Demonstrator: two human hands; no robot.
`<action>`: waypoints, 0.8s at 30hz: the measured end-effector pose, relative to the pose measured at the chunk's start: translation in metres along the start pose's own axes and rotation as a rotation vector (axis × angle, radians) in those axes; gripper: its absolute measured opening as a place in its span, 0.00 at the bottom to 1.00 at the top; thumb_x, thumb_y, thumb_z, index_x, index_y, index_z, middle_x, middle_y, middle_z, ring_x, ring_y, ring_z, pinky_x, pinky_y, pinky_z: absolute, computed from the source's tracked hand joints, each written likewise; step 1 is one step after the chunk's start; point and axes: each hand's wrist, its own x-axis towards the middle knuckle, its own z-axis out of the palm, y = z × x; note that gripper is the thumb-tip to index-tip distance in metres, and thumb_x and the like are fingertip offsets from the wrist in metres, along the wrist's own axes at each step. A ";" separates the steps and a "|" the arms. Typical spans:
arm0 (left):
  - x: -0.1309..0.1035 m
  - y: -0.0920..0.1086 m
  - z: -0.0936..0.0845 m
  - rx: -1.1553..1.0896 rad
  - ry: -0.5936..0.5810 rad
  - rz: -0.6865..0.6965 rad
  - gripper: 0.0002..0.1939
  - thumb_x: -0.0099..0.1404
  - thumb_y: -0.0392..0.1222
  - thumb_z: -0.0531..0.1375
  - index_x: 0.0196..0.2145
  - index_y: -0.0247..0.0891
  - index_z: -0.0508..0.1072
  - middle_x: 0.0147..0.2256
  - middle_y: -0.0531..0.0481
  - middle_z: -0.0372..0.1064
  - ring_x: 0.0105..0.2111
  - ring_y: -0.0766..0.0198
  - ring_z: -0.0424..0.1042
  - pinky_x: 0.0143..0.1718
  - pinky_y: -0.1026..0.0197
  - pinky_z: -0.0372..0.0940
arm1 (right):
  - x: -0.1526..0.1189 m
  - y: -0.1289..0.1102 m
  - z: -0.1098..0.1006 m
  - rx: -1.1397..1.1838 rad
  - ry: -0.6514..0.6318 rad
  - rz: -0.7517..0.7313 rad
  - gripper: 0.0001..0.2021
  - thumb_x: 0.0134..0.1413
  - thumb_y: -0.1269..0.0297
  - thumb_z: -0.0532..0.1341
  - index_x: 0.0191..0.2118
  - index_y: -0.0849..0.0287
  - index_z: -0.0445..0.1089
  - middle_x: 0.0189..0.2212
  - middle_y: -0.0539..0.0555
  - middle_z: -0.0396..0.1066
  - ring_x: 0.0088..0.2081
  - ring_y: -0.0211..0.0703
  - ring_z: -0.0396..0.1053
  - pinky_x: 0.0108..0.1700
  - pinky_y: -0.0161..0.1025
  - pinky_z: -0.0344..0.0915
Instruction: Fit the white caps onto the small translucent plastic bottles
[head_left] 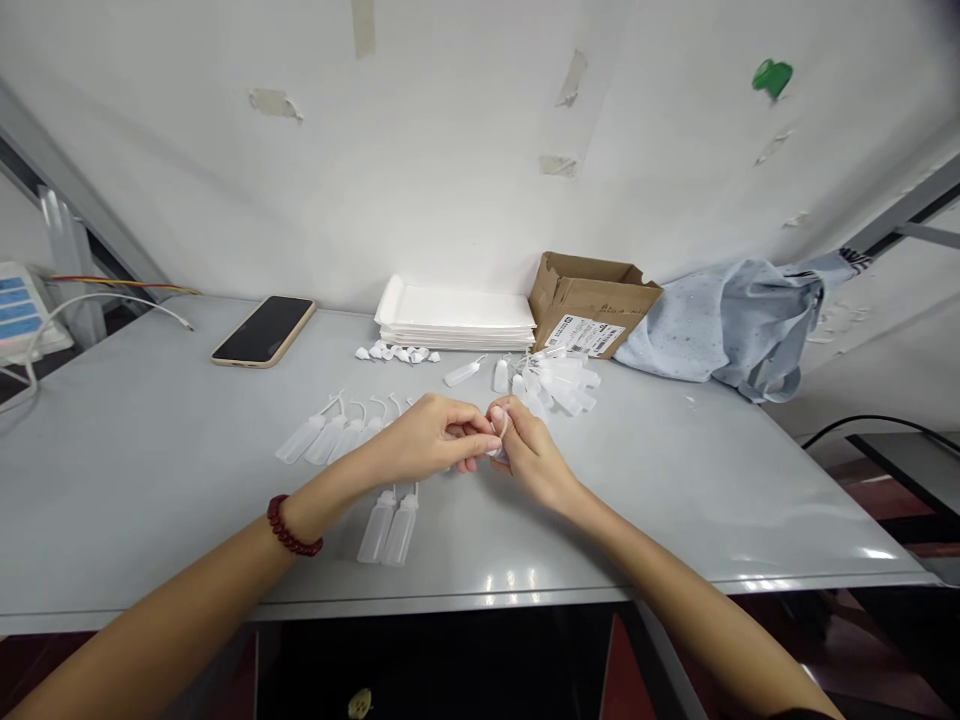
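My right hand (pixel 532 452) is closed around a small translucent bottle (pixel 501 452) with a thin curved white tube, near the middle of the table. Fingers of my left hand (pixel 439 438) pinch at the top of the same bottle; most of it is hidden by the hands. Left of them several similar bottles (pixel 301 440) lie in a row with their tubes pointing away. Closer to the front edge, two more bottles (pixel 388 528) lie side by side. A pile of bottles (pixel 559 380) and a row of small white caps (pixel 397 353) lie behind my hands.
Along the wall stand a stack of white envelopes (pixel 461 315) and an open cardboard box (pixel 592 305). Light blue cloth (pixel 697 320) lies right of the box. A phone (pixel 265 330) and a white cable (pixel 112 297) are at the left. The table's front edge (pixel 442 603) is near my forearms.
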 end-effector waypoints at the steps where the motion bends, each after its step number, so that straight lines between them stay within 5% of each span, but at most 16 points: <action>1: 0.000 0.001 0.000 0.002 -0.001 0.008 0.11 0.62 0.43 0.57 0.30 0.34 0.74 0.23 0.51 0.70 0.25 0.67 0.69 0.26 0.67 0.61 | 0.001 -0.001 0.000 0.047 -0.016 0.026 0.15 0.61 0.49 0.49 0.32 0.56 0.54 0.21 0.46 0.60 0.20 0.32 0.55 0.21 0.29 0.53; 6: -0.003 -0.002 0.006 0.209 0.094 0.212 0.11 0.65 0.40 0.55 0.29 0.34 0.74 0.24 0.52 0.70 0.23 0.69 0.64 0.25 0.66 0.57 | 0.004 -0.006 -0.002 0.232 -0.085 0.166 0.15 0.60 0.52 0.51 0.28 0.57 0.54 0.19 0.45 0.61 0.15 0.28 0.50 0.16 0.27 0.44; 12: -0.001 -0.008 0.015 0.417 0.203 0.509 0.11 0.67 0.35 0.52 0.30 0.33 0.72 0.29 0.49 0.70 0.29 0.67 0.65 0.32 0.64 0.58 | 0.005 -0.013 -0.010 0.329 -0.194 0.381 0.17 0.57 0.51 0.53 0.25 0.57 0.56 0.10 0.39 0.47 0.12 0.27 0.38 0.14 0.27 0.36; 18: -0.001 -0.002 0.011 0.342 0.193 0.279 0.12 0.65 0.39 0.54 0.26 0.35 0.72 0.24 0.53 0.67 0.25 0.68 0.63 0.28 0.65 0.57 | 0.007 -0.009 -0.008 0.250 -0.119 0.284 0.15 0.57 0.50 0.53 0.29 0.57 0.57 0.15 0.42 0.57 0.13 0.28 0.47 0.13 0.27 0.39; 24: 0.002 0.000 0.006 0.099 0.268 -0.017 0.12 0.63 0.44 0.55 0.29 0.35 0.73 0.22 0.54 0.69 0.24 0.67 0.68 0.25 0.66 0.60 | 0.006 0.001 -0.006 -0.154 0.088 -0.013 0.17 0.60 0.50 0.49 0.29 0.57 0.57 0.19 0.45 0.58 0.20 0.33 0.57 0.21 0.31 0.54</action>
